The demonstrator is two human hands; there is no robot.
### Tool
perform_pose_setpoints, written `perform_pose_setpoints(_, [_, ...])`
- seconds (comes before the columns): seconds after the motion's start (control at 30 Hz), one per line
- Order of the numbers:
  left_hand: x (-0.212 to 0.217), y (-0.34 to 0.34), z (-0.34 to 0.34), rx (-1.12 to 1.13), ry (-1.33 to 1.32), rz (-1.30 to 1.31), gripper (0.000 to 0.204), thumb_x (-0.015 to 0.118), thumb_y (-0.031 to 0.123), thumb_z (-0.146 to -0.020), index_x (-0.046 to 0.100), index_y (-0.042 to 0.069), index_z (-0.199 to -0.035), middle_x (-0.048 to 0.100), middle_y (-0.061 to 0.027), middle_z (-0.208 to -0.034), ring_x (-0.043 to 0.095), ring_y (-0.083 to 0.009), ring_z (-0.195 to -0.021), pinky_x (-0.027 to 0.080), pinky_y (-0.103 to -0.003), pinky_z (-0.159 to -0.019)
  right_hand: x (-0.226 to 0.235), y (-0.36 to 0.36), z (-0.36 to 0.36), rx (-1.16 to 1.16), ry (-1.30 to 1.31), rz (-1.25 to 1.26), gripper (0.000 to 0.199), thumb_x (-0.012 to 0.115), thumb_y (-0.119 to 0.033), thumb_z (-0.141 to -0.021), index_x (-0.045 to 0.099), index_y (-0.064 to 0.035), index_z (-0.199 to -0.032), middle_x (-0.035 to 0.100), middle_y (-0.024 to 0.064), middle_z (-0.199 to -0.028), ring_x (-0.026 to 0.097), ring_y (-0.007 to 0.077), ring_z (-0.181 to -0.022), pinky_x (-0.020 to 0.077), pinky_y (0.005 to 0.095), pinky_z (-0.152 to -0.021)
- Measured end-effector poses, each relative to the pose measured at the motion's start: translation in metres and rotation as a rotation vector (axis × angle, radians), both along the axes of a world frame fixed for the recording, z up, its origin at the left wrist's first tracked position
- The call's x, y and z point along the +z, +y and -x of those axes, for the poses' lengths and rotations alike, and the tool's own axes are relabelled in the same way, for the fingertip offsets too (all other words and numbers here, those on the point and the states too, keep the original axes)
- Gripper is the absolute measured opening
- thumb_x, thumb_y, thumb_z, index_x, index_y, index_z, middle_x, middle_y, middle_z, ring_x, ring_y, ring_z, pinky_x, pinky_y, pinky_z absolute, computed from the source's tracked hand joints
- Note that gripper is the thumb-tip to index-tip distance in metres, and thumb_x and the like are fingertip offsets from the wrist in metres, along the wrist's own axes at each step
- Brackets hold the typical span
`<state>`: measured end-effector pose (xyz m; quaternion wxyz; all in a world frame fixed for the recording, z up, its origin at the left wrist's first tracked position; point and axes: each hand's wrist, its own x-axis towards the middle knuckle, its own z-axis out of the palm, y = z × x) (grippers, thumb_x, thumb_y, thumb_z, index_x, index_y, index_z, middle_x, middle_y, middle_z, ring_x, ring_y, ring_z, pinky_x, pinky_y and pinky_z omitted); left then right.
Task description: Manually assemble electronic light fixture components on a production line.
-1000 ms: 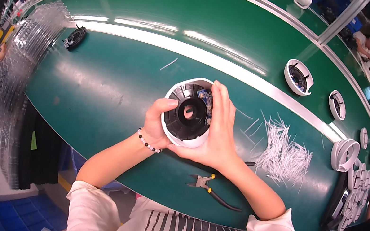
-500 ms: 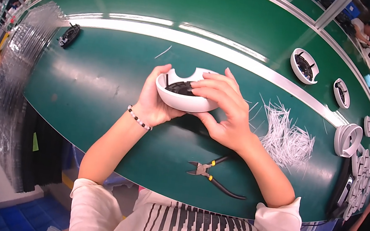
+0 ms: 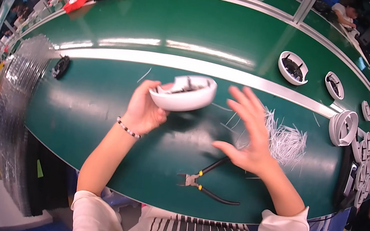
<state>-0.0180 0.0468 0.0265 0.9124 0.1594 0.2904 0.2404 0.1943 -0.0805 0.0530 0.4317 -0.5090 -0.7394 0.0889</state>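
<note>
Got a white shell (image 3: 182, 101) up in the air over the green table (image 3: 74, 123), a bit motion-blurred, tipped so as to sit higher at its right end. Can see a black part (image 3: 192, 87) inside, too smeared to make out. Grasped at its left end by the left hand (image 3: 142, 113), between thumb and fingers, with a beaded bracelet (image 3: 128, 128) on that wrist. As for the right hand (image 3: 253, 142), not gripping anything: fingers spread, thumb out, well apart from the shell.

Nearest to that empty hand, can spot a messy pile of white strips (image 3: 288, 144) just beyond, plus pliers (image 3: 192, 180) lying with jaws parted and pointing left. Also got a loose strip (image 3: 144, 75) behind the left hand, and a round black piece (image 3: 61, 67) over by the clear plastic stack (image 3: 14, 104).

Further out, past the white band (image 3: 178, 63), see more shells like it, including a near one (image 3: 292, 69). Over on the right, see white rings (image 3: 343, 128) beside a heap of white pieces (image 3: 364, 166).
</note>
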Motion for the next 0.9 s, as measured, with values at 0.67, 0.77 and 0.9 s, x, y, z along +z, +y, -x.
perform_pose_setpoints(0.67, [-0.055,0.179,0.011,0.542,0.928,-0.828,0.056,0.055,0.042,-0.076,0.035,0.007,-0.116,0.053,-0.0118,-0.092,0.058,-0.0211,-0.055,0.04,-0.023,-0.036,-0.041,-0.085,-0.32,-1.33,-0.252,0.133,0.03,0.059,-0.03,-0.072,0.06,-0.0011,-0.079,0.059,0.0129,-0.073,0.056,0.0245,-0.07,0.0428,0.0325,-0.066])
perform_pose_setpoints(0.77, [-0.054,0.176,0.037,0.683,1.146,-0.923,0.047,0.045,0.039,-0.081,0.041,0.005,-0.112,0.057,-0.0138,-0.085,0.06,-0.02,-0.054,0.044,-0.025,-0.041,-0.049,-0.112,-0.374,-1.366,-0.254,0.246,0.029,0.057,-0.027,-0.075,0.057,0.0014,-0.078,0.058,0.0136,-0.072,0.054,0.021,-0.066,0.042,0.0327,-0.062])
perform_pose_setpoints(0.9, [-0.039,0.181,0.123,0.989,1.512,-1.277,0.024,0.05,0.02,-0.078,0.054,0.002,-0.093,0.06,-0.0125,-0.086,0.06,-0.0246,-0.062,0.048,-0.034,-0.058,-0.027,-0.175,-0.411,-1.348,-0.55,0.11,0.035,0.051,-0.032,-0.082,0.057,-0.002,-0.099,0.059,0.0132,-0.093,0.057,0.0236,-0.083,0.0428,0.0298,-0.075])
